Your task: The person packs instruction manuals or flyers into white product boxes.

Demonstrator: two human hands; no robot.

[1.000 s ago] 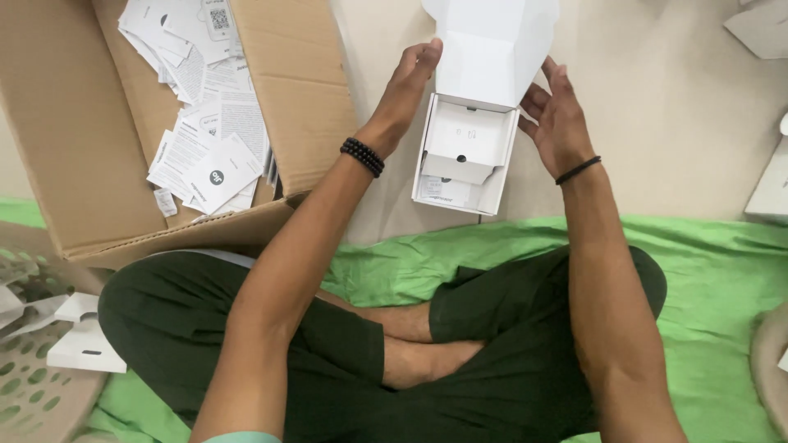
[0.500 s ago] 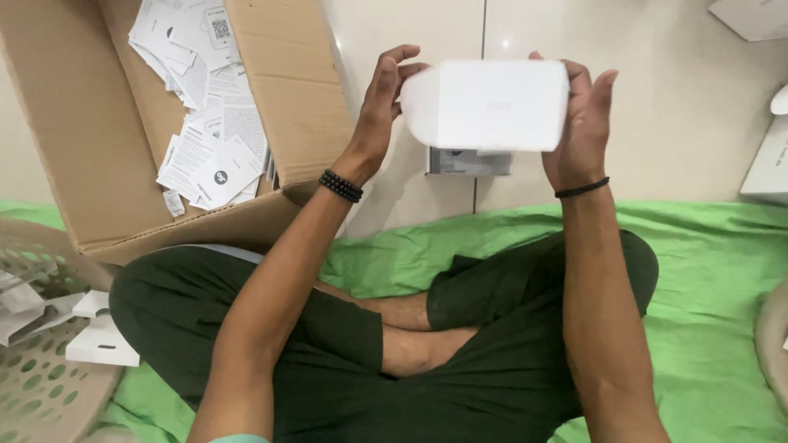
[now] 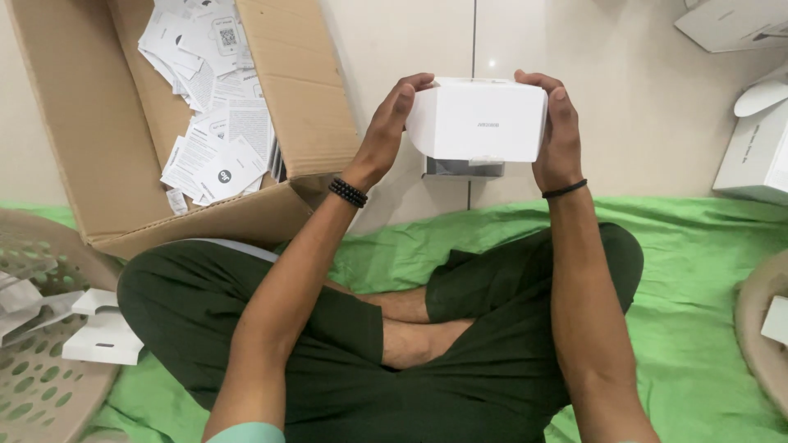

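I hold a white cardboard box (image 3: 480, 121) in front of me, above my crossed legs. My left hand (image 3: 384, 131) grips its left side and my right hand (image 3: 558, 127) grips its right side, fingers curled over the top. Under the box's lower edge a dark inner part (image 3: 464, 168) shows. A black bead bracelet sits on my left wrist and a thin black band on my right wrist.
An open brown carton (image 3: 123, 123) with several white paper leaflets (image 3: 217, 90) lies at the left. A beige perforated basket (image 3: 37, 361) holding white pieces is at lower left. White boxes (image 3: 759, 143) stand at the right edge. A green cloth (image 3: 706, 271) covers the floor under me.
The white lid was open with the tray showing; now it sits down over the tray. The closed box has dropped slightly and is held level between both hands.
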